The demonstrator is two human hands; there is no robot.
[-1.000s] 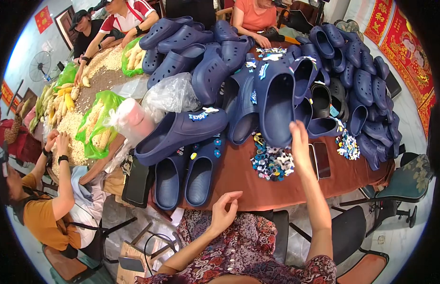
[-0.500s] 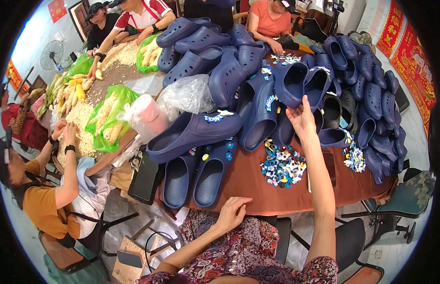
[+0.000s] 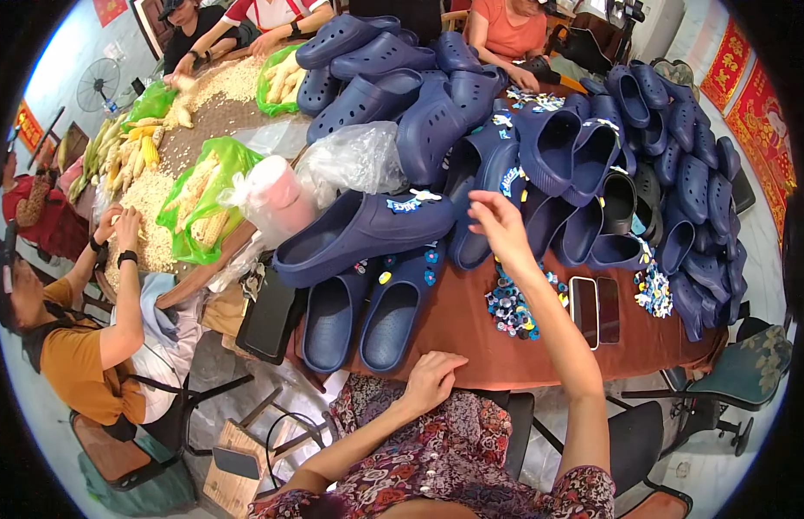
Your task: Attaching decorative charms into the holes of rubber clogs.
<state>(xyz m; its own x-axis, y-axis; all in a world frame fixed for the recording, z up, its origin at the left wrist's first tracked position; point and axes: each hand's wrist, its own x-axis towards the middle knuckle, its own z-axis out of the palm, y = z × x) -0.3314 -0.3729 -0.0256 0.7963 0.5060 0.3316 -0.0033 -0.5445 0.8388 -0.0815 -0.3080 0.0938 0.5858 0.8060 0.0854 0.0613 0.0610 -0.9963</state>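
Observation:
My right hand (image 3: 499, 227) is raised over the brown table (image 3: 471, 363), beside a navy clog (image 3: 473, 253) with a letter charm. Its fingers are bent and apart, with nothing visible in them. My left hand (image 3: 433, 377) rests at the table's near edge, fingers loosely extended and holding nothing. Below my right hand lies a pile of small blue, white and yellow shoe charms (image 3: 513, 316), partly hidden by my forearm. To the left, a large navy clog (image 3: 359, 233) with charms lies across a pair of clogs (image 3: 392, 322). Another pair of clogs (image 3: 549, 151) stands beyond my right hand.
Many navy clogs (image 3: 705, 173) are heaped right and at the back. Two phones (image 3: 583, 310) lie near my right forearm; more charms (image 3: 654, 290) lie farther right. A wrapped pink roll (image 3: 281, 190), corn (image 3: 207, 203) and a person in mustard (image 3: 82, 346) are at left.
My right hand has left the pair of clogs on the right and moved left and nearer. The phones beside my forearm now show. My left hand has hardly moved.

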